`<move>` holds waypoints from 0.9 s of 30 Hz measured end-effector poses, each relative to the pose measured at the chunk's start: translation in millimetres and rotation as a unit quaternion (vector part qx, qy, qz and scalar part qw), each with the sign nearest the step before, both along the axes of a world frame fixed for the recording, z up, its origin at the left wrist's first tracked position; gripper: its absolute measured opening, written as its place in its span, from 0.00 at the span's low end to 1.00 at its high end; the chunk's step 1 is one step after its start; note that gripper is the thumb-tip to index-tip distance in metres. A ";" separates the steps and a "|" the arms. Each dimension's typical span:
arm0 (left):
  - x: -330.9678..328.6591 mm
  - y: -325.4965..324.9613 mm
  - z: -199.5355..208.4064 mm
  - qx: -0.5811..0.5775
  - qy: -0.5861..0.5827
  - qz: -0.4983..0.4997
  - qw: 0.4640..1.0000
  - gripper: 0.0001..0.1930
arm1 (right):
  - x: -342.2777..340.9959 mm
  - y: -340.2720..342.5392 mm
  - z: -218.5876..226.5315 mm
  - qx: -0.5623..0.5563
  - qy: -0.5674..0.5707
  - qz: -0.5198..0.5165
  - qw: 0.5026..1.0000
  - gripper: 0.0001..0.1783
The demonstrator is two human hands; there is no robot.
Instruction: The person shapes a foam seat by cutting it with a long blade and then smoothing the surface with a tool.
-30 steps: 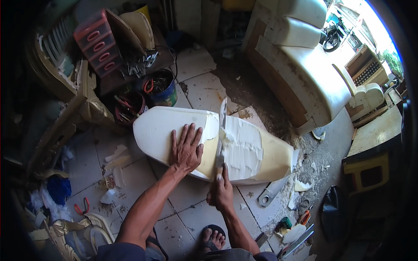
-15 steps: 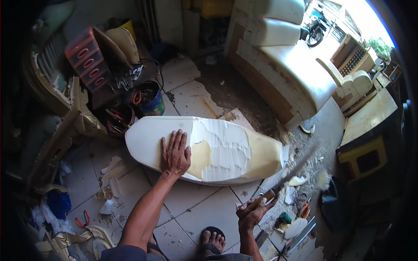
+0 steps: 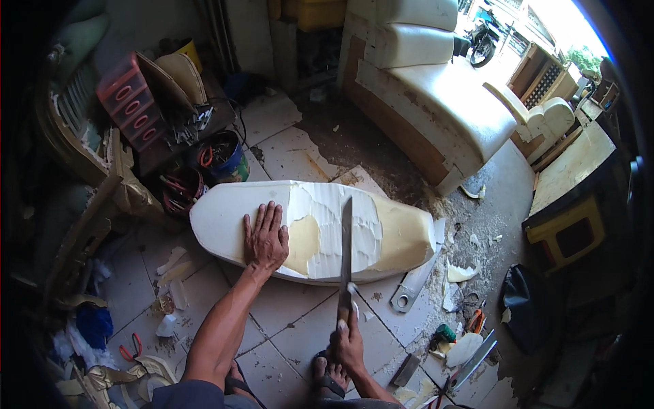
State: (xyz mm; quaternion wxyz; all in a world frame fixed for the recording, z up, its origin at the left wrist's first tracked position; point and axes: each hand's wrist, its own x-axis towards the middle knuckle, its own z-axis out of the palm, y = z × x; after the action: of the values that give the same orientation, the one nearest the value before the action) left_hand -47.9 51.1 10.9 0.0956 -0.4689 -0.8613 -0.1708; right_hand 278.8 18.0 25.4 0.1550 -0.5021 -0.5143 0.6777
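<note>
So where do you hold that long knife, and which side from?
Best by the handle, the end of the long knife nearest the person, coming from that near side. The blade stretches away over the foam block, so holding there probably keeps skin off its edge. The right grip has it there.

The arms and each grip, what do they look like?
The left grip and right grip are bare hands, without gloves. The forearms are bare too, no watch showing. A dark bluish sleeve, it seems, meets the left one near the bottom edge.
</note>
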 end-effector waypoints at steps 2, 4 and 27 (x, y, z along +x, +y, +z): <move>2.7 -6.0 -0.1 -0.005 -0.002 -0.001 1.000 0.29 | -42.3 34.4 24.2 -0.081 0.055 0.018 0.995 0.36; 8.0 -22.1 -1.6 -0.018 -0.024 0.004 1.000 0.29 | -63.5 33.8 22.3 -0.086 0.057 0.028 0.994 0.36; -8.9 -1.0 0.5 0.078 -0.125 -0.031 0.989 0.23 | -83.4 31.0 7.0 -0.080 0.135 0.029 0.987 0.36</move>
State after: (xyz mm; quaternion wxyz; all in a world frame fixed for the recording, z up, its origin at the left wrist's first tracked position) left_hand -56.8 50.1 11.4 0.0182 -0.4618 -0.8352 -0.2980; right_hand 195.5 49.0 32.4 0.1626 -0.4011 -0.4474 0.7826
